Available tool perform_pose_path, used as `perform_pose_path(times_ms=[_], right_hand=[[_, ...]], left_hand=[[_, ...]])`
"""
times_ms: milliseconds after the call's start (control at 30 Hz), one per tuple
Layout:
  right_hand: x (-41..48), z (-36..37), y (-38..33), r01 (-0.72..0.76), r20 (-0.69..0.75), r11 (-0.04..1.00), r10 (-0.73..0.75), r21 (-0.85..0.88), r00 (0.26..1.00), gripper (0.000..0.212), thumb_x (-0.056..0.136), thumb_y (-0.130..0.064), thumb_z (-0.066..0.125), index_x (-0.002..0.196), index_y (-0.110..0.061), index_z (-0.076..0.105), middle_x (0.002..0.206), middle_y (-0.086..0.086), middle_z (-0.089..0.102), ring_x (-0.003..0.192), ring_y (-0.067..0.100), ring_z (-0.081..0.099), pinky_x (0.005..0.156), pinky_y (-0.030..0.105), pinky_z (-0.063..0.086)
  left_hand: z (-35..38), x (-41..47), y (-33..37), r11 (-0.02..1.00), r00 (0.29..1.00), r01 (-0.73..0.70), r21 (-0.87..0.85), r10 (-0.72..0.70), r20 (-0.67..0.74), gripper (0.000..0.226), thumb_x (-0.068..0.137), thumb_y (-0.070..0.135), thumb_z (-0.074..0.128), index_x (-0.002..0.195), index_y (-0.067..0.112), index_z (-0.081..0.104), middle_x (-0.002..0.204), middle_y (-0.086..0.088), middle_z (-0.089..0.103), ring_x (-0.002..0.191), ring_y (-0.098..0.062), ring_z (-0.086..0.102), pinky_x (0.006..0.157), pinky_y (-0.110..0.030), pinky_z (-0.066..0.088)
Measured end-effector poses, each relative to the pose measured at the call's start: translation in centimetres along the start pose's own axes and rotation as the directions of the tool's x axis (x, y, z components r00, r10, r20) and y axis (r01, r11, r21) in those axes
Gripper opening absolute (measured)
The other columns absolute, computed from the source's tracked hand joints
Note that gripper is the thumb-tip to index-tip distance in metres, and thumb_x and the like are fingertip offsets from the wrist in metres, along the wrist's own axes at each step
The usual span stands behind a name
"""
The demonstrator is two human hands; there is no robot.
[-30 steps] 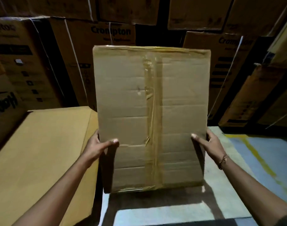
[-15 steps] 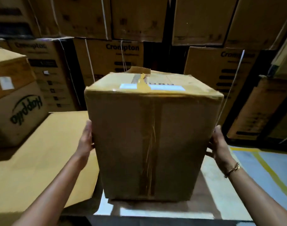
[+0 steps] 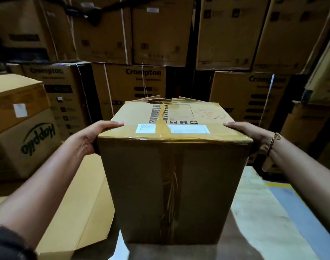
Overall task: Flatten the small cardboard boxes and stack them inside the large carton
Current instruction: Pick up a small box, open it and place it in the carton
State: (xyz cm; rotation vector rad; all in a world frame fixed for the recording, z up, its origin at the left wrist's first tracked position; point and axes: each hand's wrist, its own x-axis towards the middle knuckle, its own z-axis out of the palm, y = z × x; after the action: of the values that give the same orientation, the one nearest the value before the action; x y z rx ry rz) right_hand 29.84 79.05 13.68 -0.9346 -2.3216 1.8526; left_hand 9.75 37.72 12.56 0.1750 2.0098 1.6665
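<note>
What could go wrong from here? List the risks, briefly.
The box is still taped: the tape runs over the top and down the front, so it may resist flattening. The left hand and right hand grip only its top corners, so it could slip or tip. The far flap is already torn and may rip further.

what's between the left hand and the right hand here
The taped cardboard box, seen in the head view: the left hand and right hand hold its top edges, a white label between them.
</note>
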Motion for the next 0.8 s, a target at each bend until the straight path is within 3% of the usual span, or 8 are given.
perform_pose_path(times_ms=[167,233,267,333,433,567,700,800], right_hand=[[-0.1,0.1,1.5,0.136,0.005,0.981,-0.138,0.138,0.99,0.032,0.098,-0.035,0.054,0.114,-0.009,0.065,0.077,0.002,0.076,0.062,0.014,0.072,0.052,0.025,0.057],[0.1,1.0,3.3,0.231,0.003,0.952,-0.236,0.202,0.972,0.028,0.095,-0.026,0.06,0.119,-0.011,0.062,0.094,0.005,0.078,0.075,0.015,0.074,0.06,0.027,0.06],[0.5,1.5,4.5,0.272,-0.013,0.935,-0.276,0.226,0.961,0.041,0.088,-0.028,0.07,0.124,-0.012,0.06,0.109,0.009,0.076,0.087,0.018,0.074,0.068,0.03,0.061],[1.7,2.4,7.5,0.287,-0.073,0.932,-0.277,0.222,0.958,0.077,0.062,-0.035,0.091,0.128,-0.015,0.057,0.124,0.012,0.07,0.101,0.018,0.071,0.08,0.033,0.061],[2.4,4.7,13.0,0.22,-0.094,0.971,-0.211,0.094,0.973,0.068,0.069,-0.007,0.087,0.127,-0.018,0.055,0.122,0.006,0.069,0.094,0.008,0.072,0.07,0.024,0.06],[2.9,7.0,20.9,0.153,-0.113,0.981,-0.14,0.118,0.984,0.072,0.068,-0.002,0.085,0.131,-0.013,0.052,0.126,0.008,0.065,0.106,0.024,0.067,0.07,0.027,0.059],[2.5,7.8,25.2,0.014,-0.11,0.975,0.01,0.222,0.994,0.045,0.087,0.011,0.061,0.12,-0.02,0.063,0.123,-0.002,0.069,0.106,0.024,0.066,0.08,0.038,0.056],[2.6,7.7,26.1,-0.079,-0.115,0.922,0.132,0.379,0.985,0.037,0.084,0.002,0.047,0.11,-0.011,0.069,0.108,0.008,0.07,0.095,0.024,0.064,0.082,0.043,0.05]], left_hand=[[-0.7,1.9,-2.2,0.98,0.977,-0.192,-0.054,0.197,0.088,0.079,0.055,0.046,0.091,0.122,0.01,0.069,0.119,-0.017,0.073,0.102,-0.03,0.069,0.083,-0.037,0.052],[-0.2,2.8,-4.4,0.954,0.949,-0.288,-0.085,0.296,0.105,0.09,0.048,0.045,0.094,0.128,0.017,0.064,0.12,-0.011,0.074,0.103,-0.026,0.071,0.077,-0.032,0.059],[0.0,3.3,-5.8,0.946,0.943,-0.305,-0.114,0.316,0.103,0.093,0.047,0.041,0.096,0.131,0.02,0.062,0.12,-0.009,0.074,0.105,-0.025,0.072,0.077,-0.031,0.061],[0.2,4.2,-9.3,0.95,0.948,-0.29,-0.12,0.302,0.103,0.088,0.054,0.027,0.092,0.135,0.027,0.058,0.122,-0.004,0.073,0.111,-0.024,0.07,0.082,-0.032,0.059],[0.3,5.3,-15.6,0.971,0.964,-0.238,0.011,0.235,0.123,0.102,0.05,0.021,0.093,0.143,0.032,0.052,0.129,0.002,0.069,0.119,-0.02,0.065,0.084,-0.03,0.058],[1.4,5.3,-21.9,0.989,0.988,-0.143,-0.034,0.145,0.045,0.068,0.084,-0.011,0.061,0.137,0.031,0.058,0.125,0.007,0.072,0.116,-0.018,0.066,0.085,-0.032,0.056],[1.8,4.6,-24.2,0.971,0.995,0.029,-0.238,-0.05,-0.085,0.044,0.095,0.013,0.032,0.114,0.012,0.071,0.105,-0.013,0.072,0.092,-0.027,0.061,0.078,-0.04,0.045],[1.5,4.3,-23.4,0.943,0.987,0.137,-0.302,-0.154,-0.033,0.066,0.101,0.052,0.023,0.1,0.01,0.074,0.098,-0.018,0.073,0.093,-0.033,0.062,0.086,-0.047,0.044]])
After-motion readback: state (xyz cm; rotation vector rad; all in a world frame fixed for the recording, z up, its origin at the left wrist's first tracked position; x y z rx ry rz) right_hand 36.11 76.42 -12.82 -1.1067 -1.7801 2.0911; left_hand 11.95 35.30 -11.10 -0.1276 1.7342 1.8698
